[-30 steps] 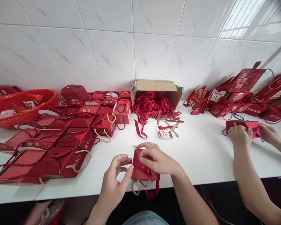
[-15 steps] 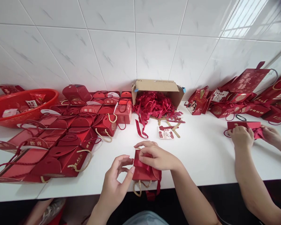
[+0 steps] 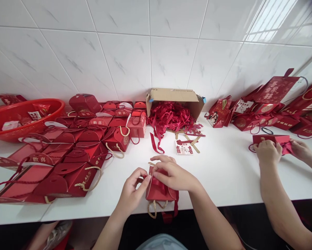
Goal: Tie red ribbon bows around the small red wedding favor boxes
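A small red gift box (image 3: 158,194) with twisted gold rope handles (image 3: 152,210) lies at the table's front edge before me. Dark red satin ribbon (image 3: 176,203) runs over it, and its loose ends hang past the edge. My left hand (image 3: 135,185) pinches at the box's left edge, thumb against forefinger; the exact spot held is partly hidden. Across the top lies my right hand (image 3: 171,173), its thumb and fingers closed on the ribbon against the box. That hand covers much of the lid.
Rows of red gift boxes (image 3: 75,156) fill the left, beside a red plastic basket (image 3: 54,104). A cardboard carton (image 3: 174,94) of ribbon stands behind, with cards (image 3: 184,149) in front. At right, another person's hands (image 3: 269,152) hold a red box near more boxes (image 3: 218,113).
My left hand has moved in to the box's edge, and its thumb and forefinger have closed together. My right hand has stayed on top with little movement.
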Available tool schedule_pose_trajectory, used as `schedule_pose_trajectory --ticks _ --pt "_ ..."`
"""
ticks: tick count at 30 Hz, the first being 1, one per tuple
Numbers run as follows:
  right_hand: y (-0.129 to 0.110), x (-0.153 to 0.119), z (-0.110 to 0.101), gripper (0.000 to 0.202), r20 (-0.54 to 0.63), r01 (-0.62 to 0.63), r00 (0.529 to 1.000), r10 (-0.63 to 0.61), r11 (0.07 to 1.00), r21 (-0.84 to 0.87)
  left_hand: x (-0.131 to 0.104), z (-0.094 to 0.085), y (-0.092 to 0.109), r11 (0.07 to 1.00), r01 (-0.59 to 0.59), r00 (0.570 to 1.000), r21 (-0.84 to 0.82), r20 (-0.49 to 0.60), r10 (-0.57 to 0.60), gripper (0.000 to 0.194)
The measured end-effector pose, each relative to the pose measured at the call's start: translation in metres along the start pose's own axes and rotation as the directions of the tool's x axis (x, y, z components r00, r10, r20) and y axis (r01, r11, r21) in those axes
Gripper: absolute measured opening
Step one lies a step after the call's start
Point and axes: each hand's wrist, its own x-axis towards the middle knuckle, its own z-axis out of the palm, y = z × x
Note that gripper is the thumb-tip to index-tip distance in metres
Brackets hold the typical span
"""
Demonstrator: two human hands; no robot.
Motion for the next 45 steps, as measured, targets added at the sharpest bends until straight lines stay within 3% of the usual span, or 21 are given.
schedule_pose_trajectory --ticks 3,6,9,11,15,17,20,24,27,30,33,36,38,40,43,45 --pt "0.010 -0.012 0.001 0.020 -0.184 -0.014 0.982 0.029 0.996 0.085 0.002 -0.015 -0.013 0.997 0.022 1.000 0.073 -0.007 -0.021 0.025" --pt "0.027 -0.036 0.001 0.024 -0.367 -0.049 0.923 0.113 0.983 0.179 -0.002 -0.044 -0.040 0.938 0.106 0.991 0.330 -0.111 -0.073 0.028" --pt "0.043 -0.063 0.005 0.025 -0.378 -0.140 0.893 0.243 0.950 0.278 -0.010 -0.073 -0.066 0.757 0.308 0.946 0.577 -0.270 -0.179 0.027" --pt "0.050 -0.078 0.012 0.030 -0.307 -0.196 0.900 0.309 0.917 0.347 -0.013 -0.081 -0.075 0.728 0.338 0.929 0.596 -0.336 -0.156 0.025" --pt "0.051 -0.090 0.031 0.045 -0.147 -0.233 0.925 0.351 0.827 0.513 -0.012 -0.061 -0.066 0.902 0.216 0.932 0.374 -0.354 -0.077 0.034" --pt "0.050 -0.089 0.037 0.042 -0.105 -0.213 0.934 0.341 0.771 0.601 -0.007 -0.042 -0.055 0.969 0.172 0.967 0.175 -0.220 -0.132 0.036" --pt "0.051 -0.087 0.040 0.030 -0.105 -0.189 0.934 0.342 0.720 0.667 -0.001 -0.018 -0.043 0.988 0.151 0.988 -0.041 0.028 -0.150 0.032" --pt "0.058 -0.088 0.036 0.016 -0.215 -0.194 0.902 0.375 0.797 0.572 0.002 -0.009 -0.042 0.969 0.208 0.963 -0.131 0.201 -0.180 0.037" --pt "0.067 -0.090 0.033 0.008 -0.462 -0.154 0.826 0.324 0.917 0.367 0.001 -0.014 -0.044 0.969 0.233 0.960 -0.083 0.179 -0.215 0.043" --pt "0.075 -0.089 0.033 0.010 -0.664 -0.131 0.718 0.206 0.978 0.162 0.000 -0.022 -0.049 0.976 0.218 0.972 -0.003 0.087 -0.217 0.040" --pt "0.082 -0.087 0.038 0.019 -0.712 -0.115 0.694 0.106 0.993 0.035 0.000 -0.029 -0.057 0.977 0.200 0.979 0.075 0.017 -0.202 0.035" --pt "0.085 -0.089 0.046 0.026 -0.741 -0.148 0.671 0.031 0.984 -0.094 -0.005 -0.035 -0.062 0.959 0.142 0.973 0.244 -0.215 -0.090 0.027" --pt "0.083 -0.094 0.050 0.026 -0.758 -0.178 0.652 0.026 0.977 -0.119 -0.013 -0.038 -0.060 0.902 0.136 0.925 0.409 -0.379 0.032 0.026" --pt "0.079 -0.100 0.053 0.025 -0.705 -0.154 0.703 0.096 0.988 -0.019 -0.024 -0.039 -0.052 0.856 0.153 0.928 0.494 -0.369 0.047 0.026" --pt "0.072 -0.106 0.060 0.025 -0.435 -0.160 0.851 0.294 0.934 0.319 -0.040 -0.033 -0.038 0.868 0.152 0.988 0.473 -0.079 -0.130 0.033" --pt "0.068 -0.103 0.066 0.032 -0.238 -0.259 0.874 0.424 0.820 0.510 -0.046 -0.025 -0.032 0.859 0.130 0.978 0.495 0.076 -0.192 0.032"
